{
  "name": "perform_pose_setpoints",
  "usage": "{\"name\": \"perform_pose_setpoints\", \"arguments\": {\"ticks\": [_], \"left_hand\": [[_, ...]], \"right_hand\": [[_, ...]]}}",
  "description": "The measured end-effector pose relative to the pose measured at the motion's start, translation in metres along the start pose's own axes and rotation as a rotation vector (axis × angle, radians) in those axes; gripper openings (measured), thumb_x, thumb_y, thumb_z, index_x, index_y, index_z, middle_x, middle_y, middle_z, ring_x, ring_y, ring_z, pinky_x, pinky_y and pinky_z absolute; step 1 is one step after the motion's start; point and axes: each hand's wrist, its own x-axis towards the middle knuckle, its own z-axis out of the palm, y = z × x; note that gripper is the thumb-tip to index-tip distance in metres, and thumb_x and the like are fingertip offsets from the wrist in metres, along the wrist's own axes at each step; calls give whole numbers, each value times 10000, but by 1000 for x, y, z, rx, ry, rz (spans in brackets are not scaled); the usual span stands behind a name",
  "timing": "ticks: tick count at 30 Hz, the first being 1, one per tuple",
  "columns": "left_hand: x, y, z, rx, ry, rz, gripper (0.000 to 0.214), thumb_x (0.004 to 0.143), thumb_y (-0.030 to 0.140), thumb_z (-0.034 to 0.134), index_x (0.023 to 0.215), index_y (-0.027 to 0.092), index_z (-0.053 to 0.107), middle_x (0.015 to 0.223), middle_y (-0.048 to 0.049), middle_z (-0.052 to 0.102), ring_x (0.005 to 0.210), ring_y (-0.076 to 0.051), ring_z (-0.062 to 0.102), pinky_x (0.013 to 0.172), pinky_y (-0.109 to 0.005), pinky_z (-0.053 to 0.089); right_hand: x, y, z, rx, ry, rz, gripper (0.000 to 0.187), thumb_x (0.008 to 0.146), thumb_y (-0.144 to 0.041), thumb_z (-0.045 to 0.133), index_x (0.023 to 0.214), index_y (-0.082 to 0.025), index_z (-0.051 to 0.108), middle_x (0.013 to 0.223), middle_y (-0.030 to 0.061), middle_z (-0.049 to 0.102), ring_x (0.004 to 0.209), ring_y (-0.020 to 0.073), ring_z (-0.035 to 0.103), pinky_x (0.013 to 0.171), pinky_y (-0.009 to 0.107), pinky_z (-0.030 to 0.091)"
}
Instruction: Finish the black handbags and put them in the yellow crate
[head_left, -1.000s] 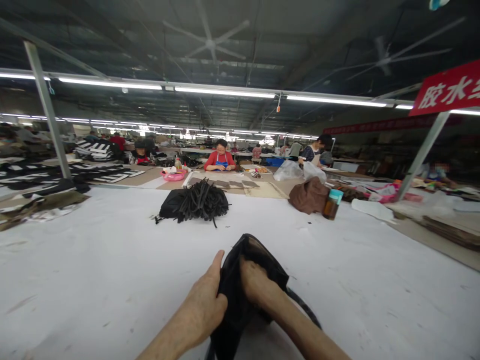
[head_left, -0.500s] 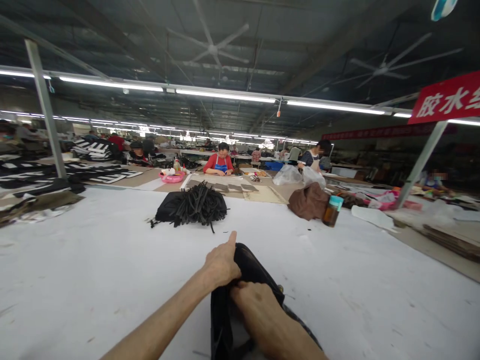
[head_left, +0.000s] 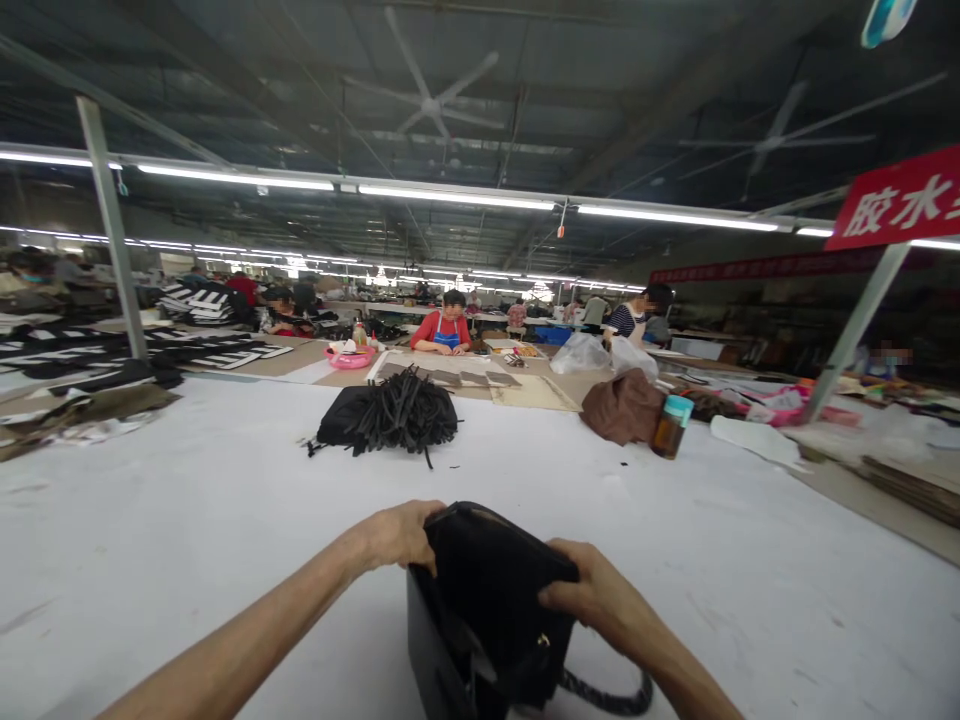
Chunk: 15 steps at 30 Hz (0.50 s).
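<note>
A black handbag (head_left: pixel 502 590) stands on the white table in front of me, its mouth open towards me. A small gold-coloured fitting shows on its flap side, and a dark handle (head_left: pixel 611 698) curves out at the lower right. With the thumb inside, my left hand (head_left: pixel 409 532) grips the bag's far left top edge. My right hand (head_left: pixel 581 585) pinches the right edge between thumb and fingers. The bag's bottom is cut off by the lower frame edge.
Beyond the bag lies a heap of black strips (head_left: pixel 401 410) on black material. A brown cloth bundle (head_left: pixel 622 408) and a jar with a blue lid (head_left: pixel 672 428) are at the right. Across the table sits a person in red (head_left: pixel 446 330). Metal posts (head_left: pixel 112 230) rise on both sides.
My right hand has come out of the bag's inside and moved right to its edge. My left hand has shifted left and closed on the rim. The bag now gapes wider.
</note>
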Motion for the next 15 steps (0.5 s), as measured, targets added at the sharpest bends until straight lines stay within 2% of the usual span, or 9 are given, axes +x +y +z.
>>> {"name": "perform_pose_setpoints", "arguments": {"ticks": [3,5,7,9,12,15], "left_hand": [[-29,-9,-3,83,-23,-56,633,451,211,681,1058,202,500,833,8,621,703,-171,562,550,-217,428],[-48,-14,0,150,45,-84,659,498,232,646,1128,215,456,912,-19,611,709,-181,569,533,-223,422],[-64,-14,5,214,116,-109,671,531,219,605,1178,224,424,982,-42,594,755,-201,574,559,-240,432],[-71,-7,9,270,171,-115,732,524,203,615,1221,223,391,1055,-59,569,871,-240,559,665,-275,447],[-70,11,13,346,253,7,824,512,149,630,1271,239,322,1267,-61,424,1080,-266,455,873,-317,386],[-60,25,15,392,261,225,670,555,100,581,1179,271,405,1395,-4,224,1202,-242,331,954,-304,319]], "right_hand": [[-2,-19,-6,138,-151,-78,173,610,-161,506,761,-158,590,642,-36,568,609,115,492,535,196,341],[-1,-21,-8,199,-253,-78,207,613,-165,519,805,-163,594,682,-29,586,641,124,510,561,199,360],[3,-16,-5,212,-290,-62,250,609,-168,534,852,-175,593,710,-28,597,662,133,522,574,204,373],[7,-9,3,183,-264,-73,289,597,-162,551,883,-187,589,737,-30,604,688,139,528,586,205,379],[11,-4,13,148,-218,-107,307,582,-155,566,886,-190,590,759,-32,605,708,140,524,588,202,378],[11,-7,16,149,-206,-120,291,595,-178,562,884,-182,593,754,-31,598,692,135,514,574,200,374]]}}
